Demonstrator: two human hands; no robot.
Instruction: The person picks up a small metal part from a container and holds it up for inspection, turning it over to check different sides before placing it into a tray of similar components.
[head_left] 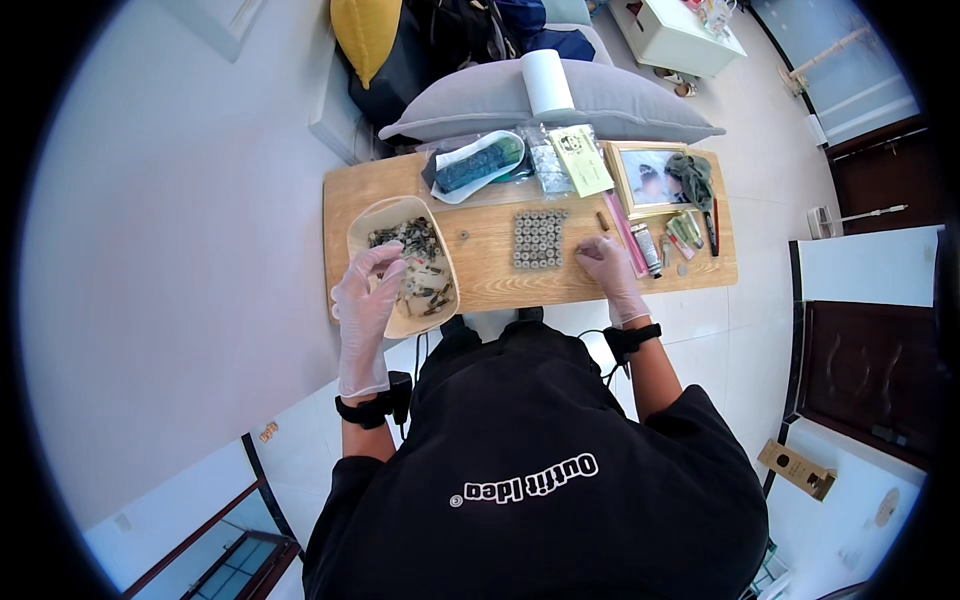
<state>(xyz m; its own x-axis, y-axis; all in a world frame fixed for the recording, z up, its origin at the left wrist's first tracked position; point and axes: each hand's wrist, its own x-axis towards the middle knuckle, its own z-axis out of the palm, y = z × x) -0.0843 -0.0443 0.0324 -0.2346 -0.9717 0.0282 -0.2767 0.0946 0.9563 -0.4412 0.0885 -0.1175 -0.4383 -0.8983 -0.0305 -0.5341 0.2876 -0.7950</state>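
Observation:
Both my hands wear thin clear gloves. At the left edge of a cream plastic bin [452, 285], my left hand [372, 290] is raised with its thumb and fingers apart, and nothing shows between them. Inside the bin lies a jumble of small dark, clear and metallic parts [425, 268]. Right of it, small grey round pieces with centre holes [538, 240] stand packed in neat rows on the wooden table [490, 293]. One similar loose piece [463, 236] sits between bin and rows. My right hand [608, 268] rests beside the rows, fingertips pinched together; whatever they hold is too small to make out.
A short brown cylinder [602, 221], a pink strip [622, 232], a tube [646, 250] and a red pen [714, 225] lie right. Behind are a framed photo [625, 196] with a dark cloth [691, 180], plastic packets [580, 160], a blue-green pad [480, 167] and a white roll [547, 85].

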